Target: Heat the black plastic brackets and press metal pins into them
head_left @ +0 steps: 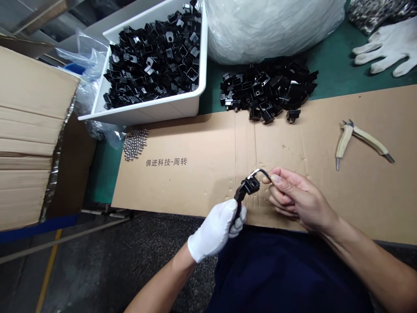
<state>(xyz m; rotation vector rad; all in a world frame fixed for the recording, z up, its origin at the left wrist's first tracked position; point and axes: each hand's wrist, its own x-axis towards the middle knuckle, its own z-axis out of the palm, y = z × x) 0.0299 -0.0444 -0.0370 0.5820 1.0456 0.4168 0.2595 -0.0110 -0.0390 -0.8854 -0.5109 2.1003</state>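
Black piece (252,185) in left fingers (229,209); bent key (264,172) in right fingers (284,184).

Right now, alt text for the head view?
A white-gloved left hand holds up a black part while the bare right hand holds a bent rod to it. Beyond: a white bin of black parts, a loose pile, cutters.

You had room to slide your left hand (213,230) over the flat cardboard (198,167), up to the little metal pins (135,144). Farther off, the big white bin (159,111) and the heap of black parts (269,89) stood in your way, with just a thin gap between them. The pliers (346,132) blocked a bit of the way past your right hand (295,198).
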